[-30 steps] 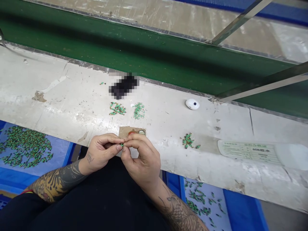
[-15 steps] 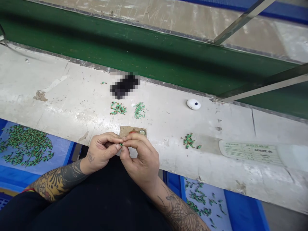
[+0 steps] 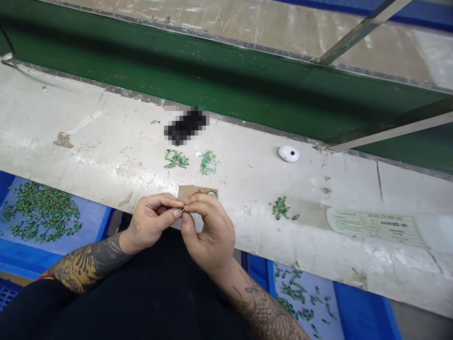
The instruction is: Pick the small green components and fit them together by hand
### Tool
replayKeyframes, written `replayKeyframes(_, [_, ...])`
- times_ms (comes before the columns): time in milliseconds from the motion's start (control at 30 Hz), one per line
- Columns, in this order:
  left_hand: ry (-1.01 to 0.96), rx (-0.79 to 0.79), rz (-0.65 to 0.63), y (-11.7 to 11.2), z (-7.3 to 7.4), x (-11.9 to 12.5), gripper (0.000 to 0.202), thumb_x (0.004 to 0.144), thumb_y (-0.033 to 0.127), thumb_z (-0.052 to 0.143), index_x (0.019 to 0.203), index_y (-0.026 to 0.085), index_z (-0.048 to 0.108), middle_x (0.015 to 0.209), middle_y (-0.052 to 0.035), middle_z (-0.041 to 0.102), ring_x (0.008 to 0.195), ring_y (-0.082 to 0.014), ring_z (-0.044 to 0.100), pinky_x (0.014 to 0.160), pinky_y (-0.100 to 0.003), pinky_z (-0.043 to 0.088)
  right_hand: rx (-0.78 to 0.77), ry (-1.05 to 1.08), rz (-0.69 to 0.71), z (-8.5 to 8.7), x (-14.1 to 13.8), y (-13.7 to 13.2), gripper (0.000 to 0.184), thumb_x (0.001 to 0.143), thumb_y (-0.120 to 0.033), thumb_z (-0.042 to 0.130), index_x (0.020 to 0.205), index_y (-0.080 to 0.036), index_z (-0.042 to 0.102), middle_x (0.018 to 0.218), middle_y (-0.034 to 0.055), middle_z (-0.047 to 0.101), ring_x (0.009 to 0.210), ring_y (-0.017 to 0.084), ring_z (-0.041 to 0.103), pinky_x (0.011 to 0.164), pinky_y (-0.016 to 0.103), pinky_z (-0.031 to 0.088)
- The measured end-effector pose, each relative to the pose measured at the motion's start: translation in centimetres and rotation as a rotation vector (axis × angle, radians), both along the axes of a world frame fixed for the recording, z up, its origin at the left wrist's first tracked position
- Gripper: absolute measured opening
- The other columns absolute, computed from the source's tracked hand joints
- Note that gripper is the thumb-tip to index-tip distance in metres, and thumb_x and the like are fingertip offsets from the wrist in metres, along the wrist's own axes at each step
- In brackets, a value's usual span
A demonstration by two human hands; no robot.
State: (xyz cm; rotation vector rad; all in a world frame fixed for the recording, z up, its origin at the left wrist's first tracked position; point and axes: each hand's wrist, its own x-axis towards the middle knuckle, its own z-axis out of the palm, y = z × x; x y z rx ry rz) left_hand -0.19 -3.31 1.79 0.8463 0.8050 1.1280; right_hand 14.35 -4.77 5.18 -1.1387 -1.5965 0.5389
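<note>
My left hand [image 3: 152,221] and my right hand [image 3: 208,231] meet fingertip to fingertip at the bench's near edge. Pinched between them is a tiny green piece [image 3: 181,209], mostly covered by the fingers, so its exact shape is hidden. Just beyond my fingers lies a square of brown cardboard [image 3: 187,191], with a small round metal-looking item [image 3: 212,193] on it, partly behind my right hand. Farther back are a pile of green-and-brown pieces [image 3: 176,159] and a pile of finer, light green bits [image 3: 208,163].
A blue tray heaped with green-and-brown pieces [image 3: 42,212] is at left; another blue tray [image 3: 364,307] with scattered pieces is at right. On the white bench [image 3: 106,141] lie a small pile [image 3: 281,208], a translucent labelled bottle [image 3: 378,226] and a white oval case [image 3: 289,153]. A green barrier [image 3: 230,80] runs behind.
The whole view has shifted slightly, so bench items appear a little farther right. Both hands keep their pinch, and more of the green piece shows between the fingertips.
</note>
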Motion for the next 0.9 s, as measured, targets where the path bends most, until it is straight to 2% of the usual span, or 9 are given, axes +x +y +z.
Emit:
replayKeyframes(300, [0.052, 0.045, -0.059, 0.7, 0.9, -0.1, 0.016, 0.071, 0.017, 0.088, 0.085, 0.021, 0.082, 0.086, -0.0057, 0.078, 0.075, -0.0149, 0.072, 0.068, -0.023, 0.059, -0.092, 0.053, 0.078, 0.4, 1.2, 0.0, 0.016, 0.087, -0.008, 0.059, 0.093, -0.023, 0.063, 0.092, 0.0031, 0.065, 0.088, 0.018, 0.065, 0.077, 0.034, 0.056])
replayKeyframes(567, [0.106, 0.086, -0.057, 0.9, 1.6, 0.2, 0.013, 0.069, 0.020, 0.089, 0.079, 0.019, 0.081, 0.078, -0.0058, 0.075, 0.071, -0.0147, 0.069, 0.064, -0.024, 0.058, -0.274, 0.195, 0.169, 0.2, 2.1, 0.1, 0.009, 0.088, -0.014, 0.060, 0.085, -0.022, 0.063, 0.089, 0.0031, 0.065, 0.086, 0.018, 0.064, 0.075, 0.033, 0.055])
replayKeyframes(767, [0.149, 0.129, -0.098, 1.1, 2.0, 0.2, 0.010, 0.070, 0.016, 0.087, 0.077, 0.020, 0.081, 0.077, -0.0047, 0.073, 0.070, -0.0136, 0.067, 0.063, -0.024, 0.057, -0.378, 0.240, 0.230, 0.6, 2.6, 0.4, 0.010, 0.086, -0.014, 0.062, 0.079, -0.022, 0.063, 0.089, 0.0026, 0.066, 0.088, 0.018, 0.064, 0.080, 0.034, 0.054])
replayKeyframes(900, [0.148, 0.138, -0.102, 1.2, 2.1, 0.2, 0.010, 0.070, 0.017, 0.087, 0.077, 0.021, 0.081, 0.075, -0.0041, 0.072, 0.069, -0.0136, 0.067, 0.062, -0.024, 0.056, -0.456, 0.315, 0.261, 0.7, 2.7, 0.5, 0.010, 0.086, -0.017, 0.064, 0.076, -0.021, 0.063, 0.089, 0.0029, 0.066, 0.085, 0.017, 0.064, 0.074, 0.031, 0.055])
